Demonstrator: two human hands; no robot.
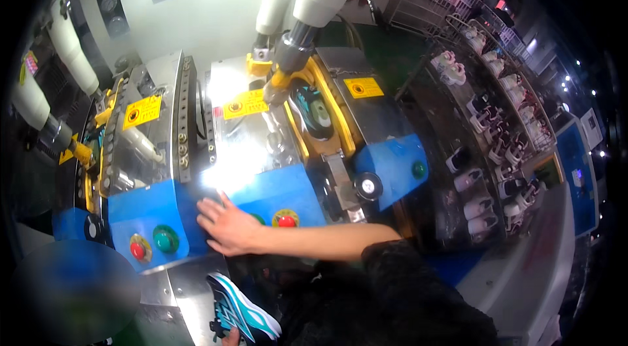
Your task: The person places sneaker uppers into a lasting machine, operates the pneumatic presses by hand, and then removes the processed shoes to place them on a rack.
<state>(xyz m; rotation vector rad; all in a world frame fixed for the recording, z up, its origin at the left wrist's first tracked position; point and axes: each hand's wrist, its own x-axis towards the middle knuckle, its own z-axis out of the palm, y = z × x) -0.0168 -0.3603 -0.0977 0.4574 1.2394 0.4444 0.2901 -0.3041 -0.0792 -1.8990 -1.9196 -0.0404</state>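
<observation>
My right hand [226, 225] reaches across from the right with its fingers spread, at the left end of the blue front panel [281, 192] of a shoe press. Nothing shows in it. Beside its wrist are a red button [286, 218] and a partly covered green button [259, 219]. Below, my left hand [230, 338] grips a black and teal sneaker [239, 310] with a white sole; only a few fingers show at the lower edge. A similar dark sneaker [313, 110] sits between the yellow side pads of the press, under its metal ram [294, 51].
To the left is another press station with red [137, 251] and green [165, 239] buttons. A black-rimmed round knob [367, 185] stands at the press front. On the right, a rack [487, 123] holds several shoes. Something round and blurred [75, 287] fills the lower left.
</observation>
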